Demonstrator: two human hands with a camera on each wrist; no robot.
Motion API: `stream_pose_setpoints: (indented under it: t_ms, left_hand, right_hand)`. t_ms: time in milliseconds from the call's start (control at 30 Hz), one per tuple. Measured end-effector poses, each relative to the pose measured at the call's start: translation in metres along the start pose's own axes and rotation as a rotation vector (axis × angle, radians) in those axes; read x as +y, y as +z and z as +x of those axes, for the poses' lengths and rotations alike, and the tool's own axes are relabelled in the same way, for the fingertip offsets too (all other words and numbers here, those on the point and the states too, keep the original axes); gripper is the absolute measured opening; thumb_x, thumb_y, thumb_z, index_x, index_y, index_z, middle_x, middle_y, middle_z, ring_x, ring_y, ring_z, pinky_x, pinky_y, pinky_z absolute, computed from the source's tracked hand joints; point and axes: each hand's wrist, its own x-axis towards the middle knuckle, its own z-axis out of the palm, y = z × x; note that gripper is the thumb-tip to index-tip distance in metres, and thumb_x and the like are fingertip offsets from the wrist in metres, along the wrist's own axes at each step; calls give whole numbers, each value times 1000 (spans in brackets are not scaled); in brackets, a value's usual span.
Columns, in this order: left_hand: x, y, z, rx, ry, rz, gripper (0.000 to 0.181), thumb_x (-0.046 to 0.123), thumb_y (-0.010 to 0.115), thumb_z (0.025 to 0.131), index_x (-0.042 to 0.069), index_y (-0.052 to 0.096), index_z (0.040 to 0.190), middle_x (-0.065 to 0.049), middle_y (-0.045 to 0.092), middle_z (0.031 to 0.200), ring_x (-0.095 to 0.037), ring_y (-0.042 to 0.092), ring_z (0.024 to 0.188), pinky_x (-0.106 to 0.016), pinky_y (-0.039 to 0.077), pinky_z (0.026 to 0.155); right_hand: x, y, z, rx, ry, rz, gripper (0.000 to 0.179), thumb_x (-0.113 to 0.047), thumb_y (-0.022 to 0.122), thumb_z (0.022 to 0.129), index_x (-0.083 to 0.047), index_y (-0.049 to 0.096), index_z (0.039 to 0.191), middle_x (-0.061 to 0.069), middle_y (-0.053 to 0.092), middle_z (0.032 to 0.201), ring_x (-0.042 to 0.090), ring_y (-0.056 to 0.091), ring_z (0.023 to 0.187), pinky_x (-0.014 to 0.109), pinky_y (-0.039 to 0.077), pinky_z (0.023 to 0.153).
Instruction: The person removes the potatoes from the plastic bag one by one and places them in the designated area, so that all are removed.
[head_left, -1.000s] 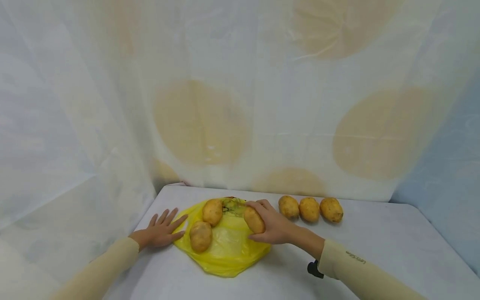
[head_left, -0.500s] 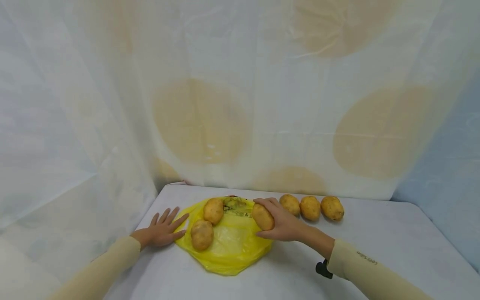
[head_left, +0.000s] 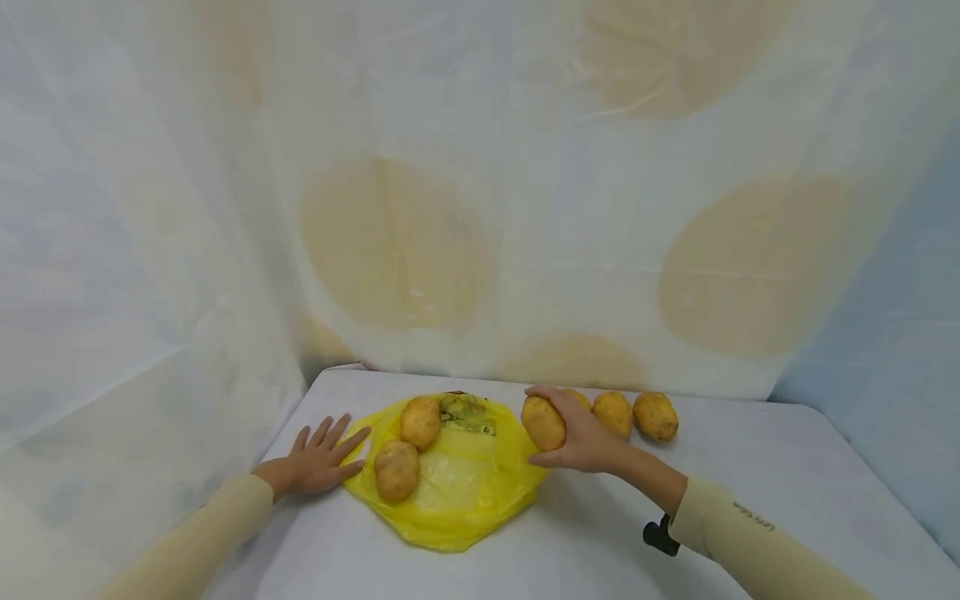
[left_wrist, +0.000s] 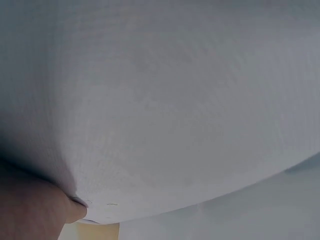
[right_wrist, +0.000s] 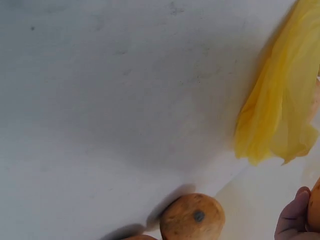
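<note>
Right hand (head_left: 588,433): thumb and fingers clamped on a potato (head_left: 543,423), held at the right edge of the yellow plastic bag (head_left: 457,479). Left hand (head_left: 318,460): palm down, fingers straight and spread apart, gripping nothing, at the bag's left edge. Two loose potatoes (head_left: 397,472) lie close together on the bag. Three row potatoes (head_left: 613,413) sit on the white-covered table (head_left: 757,492), leftmost partly hidden behind the right hand.

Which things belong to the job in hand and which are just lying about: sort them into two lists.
Likely part of the job:
potato in the right hand
two potatoes on the yellow bag
left hand at the bag's edge
row of three potatoes, one partly hidden

Apparently just surroundings:
white-covered table
spotted hanging sheet
black device by the right sleeve
</note>
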Motion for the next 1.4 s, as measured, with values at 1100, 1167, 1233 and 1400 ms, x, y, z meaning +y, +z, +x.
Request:
stream_pose_setpoints:
  t_ms: [1100, 1167, 1233, 1400]
  left_hand:
    - [4, 6, -3, -1, -16, -15, 80, 76, 30, 93, 30, 21, 158, -18, 2, 166, -49, 0, 150, -70, -8, 112]
    - [4, 6, -2, 6, -7, -20, 80, 76, 31, 93, 30, 21, 158, -19, 3, 166, -51, 0, 149, -72, -8, 111]
    - [3, 4, -2, 8, -5, -23, 81, 77, 30, 93, 30, 21, 158, -20, 3, 166, -51, -1, 149, -71, -9, 111]
    - [7, -4, -2, 5, -3, -31, 79, 72, 35, 95, 26, 23, 158, -22, 5, 165, -53, 0, 148, -73, -8, 110]
  right_hand:
    - [37, -13, -37, -49, 234, 220, 89, -25, 83, 80, -25, 28, 150, 16, 39, 144, 30, 51, 108, 36, 48, 80]
    - [40, -12, -38, -46, 230, 211, 90, -24, 83, 79, -24, 28, 150, 18, 40, 144, 30, 52, 108, 37, 48, 81]
    - [43, -12, -39, -44, 236, 194, 90, -26, 84, 78, -25, 29, 149, 18, 41, 143, 29, 52, 109, 37, 48, 82]
    - [54, -9, -42, -52, 227, 148, 89, -30, 86, 77, -27, 32, 147, 16, 43, 144, 28, 52, 113, 40, 49, 86]
